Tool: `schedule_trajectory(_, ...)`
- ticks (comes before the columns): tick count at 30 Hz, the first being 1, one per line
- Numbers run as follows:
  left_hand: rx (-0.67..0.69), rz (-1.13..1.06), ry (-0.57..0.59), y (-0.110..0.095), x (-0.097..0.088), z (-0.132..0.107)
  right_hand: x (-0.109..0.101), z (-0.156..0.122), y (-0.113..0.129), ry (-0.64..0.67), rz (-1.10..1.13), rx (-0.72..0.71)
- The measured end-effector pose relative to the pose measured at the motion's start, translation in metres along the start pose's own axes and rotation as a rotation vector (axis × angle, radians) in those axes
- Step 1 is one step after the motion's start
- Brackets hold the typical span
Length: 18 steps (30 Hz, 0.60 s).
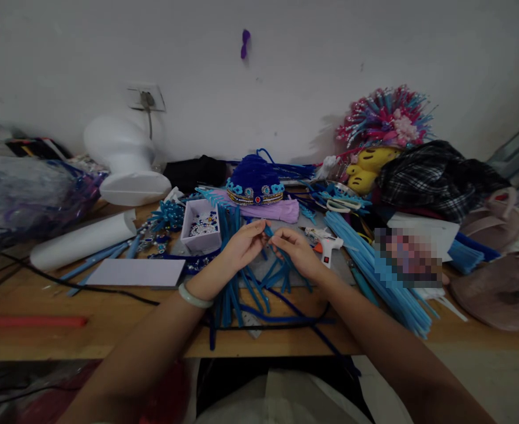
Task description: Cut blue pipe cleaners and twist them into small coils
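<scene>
My left hand [247,242] and my right hand [298,252] meet above the middle of the table, fingertips almost touching. Both pinch a blue pipe cleaner [268,231]; its exact shape is partly hidden by the fingers. Under my right hand hang or lie several short blue pipe cleaners [281,277]; whether they join the held piece I cannot tell. A bundle of longer blue pipe cleaners [229,294] lies below my left wrist, which wears a pale bangle. Just behind my hands stands a dark blue headdress [254,176] with a jewelled band. To the right lies a white glue gun [330,244].
A white box [201,242] of beads and a white board [136,272] lie left. Behind them are a paper roll [82,242] and a white foam head [126,159]. Light blue pipe cleaners [378,277] lie right, near a plaid cloth [440,176]. A black cable [78,281] crosses the table.
</scene>
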<state>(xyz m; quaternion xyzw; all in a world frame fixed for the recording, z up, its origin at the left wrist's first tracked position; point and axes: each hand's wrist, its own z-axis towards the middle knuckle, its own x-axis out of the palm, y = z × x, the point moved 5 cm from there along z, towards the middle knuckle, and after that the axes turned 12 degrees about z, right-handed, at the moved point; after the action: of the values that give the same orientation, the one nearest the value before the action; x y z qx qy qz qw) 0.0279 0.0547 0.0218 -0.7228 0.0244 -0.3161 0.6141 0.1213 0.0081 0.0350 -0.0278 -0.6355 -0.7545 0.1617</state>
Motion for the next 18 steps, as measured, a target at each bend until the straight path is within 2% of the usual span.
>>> schedule_trajectory(4,0.005,0.024,-0.002,-0.006,0.001,-0.002,-0.007,0.002,0.001,-0.073,-0.038,0.015)
schedule_trajectory(11,0.078,0.270,0.019,-0.016,-0.002,-0.002,-0.015,0.005,-0.003,-0.185,-0.078,0.090)
schedule_trajectory(15,0.134,0.452,0.015,-0.021,-0.005,-0.001,-0.013,0.004,0.001,-0.186,-0.141,0.013)
schedule_trajectory(18,0.099,0.356,0.050,-0.020,-0.004,-0.003,-0.011,0.003,0.005,-0.166,-0.191,-0.075)
